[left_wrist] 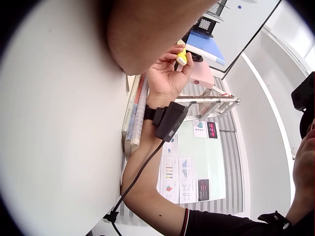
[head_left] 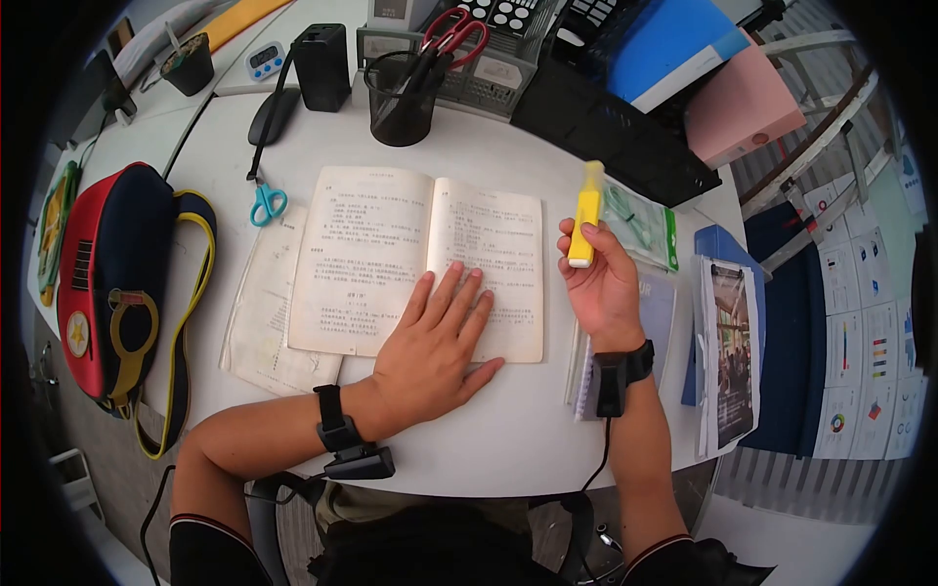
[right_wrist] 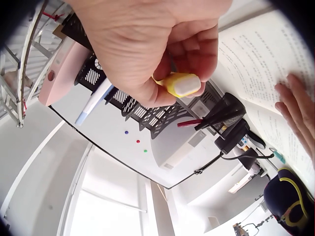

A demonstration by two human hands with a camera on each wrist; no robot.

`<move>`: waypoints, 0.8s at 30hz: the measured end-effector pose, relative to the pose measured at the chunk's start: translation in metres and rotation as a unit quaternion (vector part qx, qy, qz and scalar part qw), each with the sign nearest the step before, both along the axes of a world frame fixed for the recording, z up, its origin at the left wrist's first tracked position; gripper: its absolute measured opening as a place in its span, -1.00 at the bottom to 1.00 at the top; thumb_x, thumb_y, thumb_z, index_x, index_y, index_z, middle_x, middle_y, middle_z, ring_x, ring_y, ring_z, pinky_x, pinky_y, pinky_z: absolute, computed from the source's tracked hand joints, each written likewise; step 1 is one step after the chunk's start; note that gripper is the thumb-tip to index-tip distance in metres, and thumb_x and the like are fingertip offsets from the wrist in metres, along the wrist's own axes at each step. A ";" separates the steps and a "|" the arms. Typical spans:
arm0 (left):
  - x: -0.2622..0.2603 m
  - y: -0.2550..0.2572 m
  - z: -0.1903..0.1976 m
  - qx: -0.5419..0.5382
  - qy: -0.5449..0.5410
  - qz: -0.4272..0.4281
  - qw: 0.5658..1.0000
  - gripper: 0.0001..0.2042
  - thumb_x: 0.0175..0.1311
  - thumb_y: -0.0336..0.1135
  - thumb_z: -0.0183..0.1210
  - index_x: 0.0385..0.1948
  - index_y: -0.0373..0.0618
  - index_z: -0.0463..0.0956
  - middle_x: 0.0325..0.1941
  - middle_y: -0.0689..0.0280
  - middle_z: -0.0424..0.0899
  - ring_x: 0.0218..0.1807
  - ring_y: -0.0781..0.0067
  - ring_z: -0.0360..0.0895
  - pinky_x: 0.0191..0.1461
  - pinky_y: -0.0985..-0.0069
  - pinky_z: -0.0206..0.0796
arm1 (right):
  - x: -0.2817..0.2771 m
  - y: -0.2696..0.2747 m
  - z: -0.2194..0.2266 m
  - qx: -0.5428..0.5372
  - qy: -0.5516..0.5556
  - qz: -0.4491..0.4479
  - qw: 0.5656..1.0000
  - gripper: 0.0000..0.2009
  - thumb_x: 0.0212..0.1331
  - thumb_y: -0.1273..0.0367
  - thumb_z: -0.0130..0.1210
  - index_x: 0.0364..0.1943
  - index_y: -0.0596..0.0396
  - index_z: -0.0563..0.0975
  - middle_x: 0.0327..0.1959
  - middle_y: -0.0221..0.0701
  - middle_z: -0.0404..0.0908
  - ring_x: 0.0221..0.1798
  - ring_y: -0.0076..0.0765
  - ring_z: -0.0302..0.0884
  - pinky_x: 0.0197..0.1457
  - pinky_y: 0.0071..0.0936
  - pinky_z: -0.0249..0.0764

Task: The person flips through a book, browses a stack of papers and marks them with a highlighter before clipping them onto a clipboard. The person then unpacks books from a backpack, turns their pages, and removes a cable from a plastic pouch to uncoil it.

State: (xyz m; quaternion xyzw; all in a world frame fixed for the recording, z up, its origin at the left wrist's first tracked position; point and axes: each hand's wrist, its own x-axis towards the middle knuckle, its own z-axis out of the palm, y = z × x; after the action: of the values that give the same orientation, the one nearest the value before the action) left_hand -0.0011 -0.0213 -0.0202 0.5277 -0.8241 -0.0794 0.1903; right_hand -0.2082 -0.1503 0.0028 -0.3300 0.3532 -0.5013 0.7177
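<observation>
An open book (head_left: 362, 244) with printed pages lies on the white table. My left hand (head_left: 430, 356) rests flat on its lower pages, fingers spread across the fold. To the right of the book, my right hand (head_left: 608, 293) is raised and pinches a yellow highlighter (head_left: 586, 220) between thumb and fingers. Its white end points toward me, and the other end points away. In the right wrist view the white end of the highlighter (right_wrist: 187, 84) sticks out past the thumb. The right palm (left_wrist: 165, 81) faces up in the left wrist view.
Under the book's left side lies another worn booklet (head_left: 264, 313). Teal scissors (head_left: 268, 203), a mesh pen cup (head_left: 403, 112) and a black mouse (head_left: 274, 117) stand behind. A red and navy bag (head_left: 117, 283) sits left; notebooks (head_left: 645, 313) and a blue folder (head_left: 728, 249) lie right.
</observation>
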 end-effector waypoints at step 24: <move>0.001 -0.001 0.000 0.000 -0.002 -0.011 1.000 -0.26 0.36 0.19 0.02 0.31 -0.35 0.28 0.43 -0.11 0.25 0.55 -0.13 0.02 0.58 -0.02 -0.26 | 0.021 0.022 0.024 -0.019 0.256 0.356 0.899 -0.60 0.21 0.29 0.29 0.06 0.22 0.55 -0.33 -0.52 0.61 -0.38 -0.73 0.46 -0.33 -0.75 0.41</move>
State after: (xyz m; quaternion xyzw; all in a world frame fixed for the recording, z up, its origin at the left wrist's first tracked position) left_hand -0.0002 -0.0219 -0.0205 0.5184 -0.8304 -0.0805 0.1874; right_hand -0.1871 -0.1286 0.0265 -0.5642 0.3738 -0.1174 0.7268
